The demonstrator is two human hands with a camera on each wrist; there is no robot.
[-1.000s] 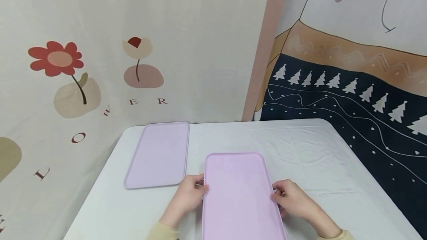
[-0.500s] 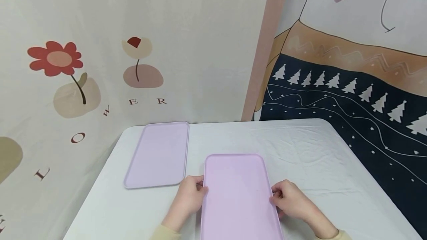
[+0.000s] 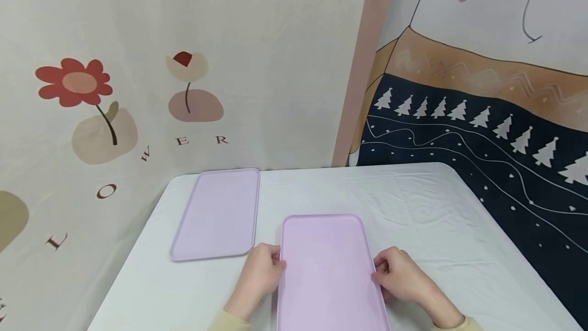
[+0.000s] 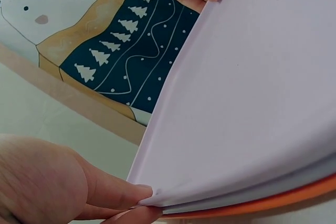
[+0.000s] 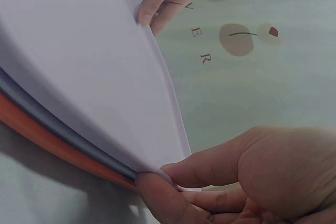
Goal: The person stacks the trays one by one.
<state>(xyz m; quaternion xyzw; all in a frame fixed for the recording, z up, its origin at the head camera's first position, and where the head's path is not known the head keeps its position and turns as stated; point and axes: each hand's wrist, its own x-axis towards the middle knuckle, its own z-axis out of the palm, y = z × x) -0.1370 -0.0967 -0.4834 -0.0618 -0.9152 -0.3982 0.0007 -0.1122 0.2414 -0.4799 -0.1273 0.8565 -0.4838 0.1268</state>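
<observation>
A lilac tray lies lengthwise in front of me on the white table. My left hand pinches its left long edge and my right hand pinches its right long edge. In the left wrist view, thumb and finger of the left hand nip the lilac tray at its rim, above a grey layer and an orange tray. The right wrist view shows the right hand gripping the same rim over the orange tray. A second lilac tray lies flat at the far left.
Printed cloths hang behind the table: a flower print on the left, a dark tree pattern on the right. White cloth shows to the right of the held tray and at the table's back.
The held tray's far edge has come slightly toward me; both hands keep their grip on its long edges. The tray at the far left has not moved.
</observation>
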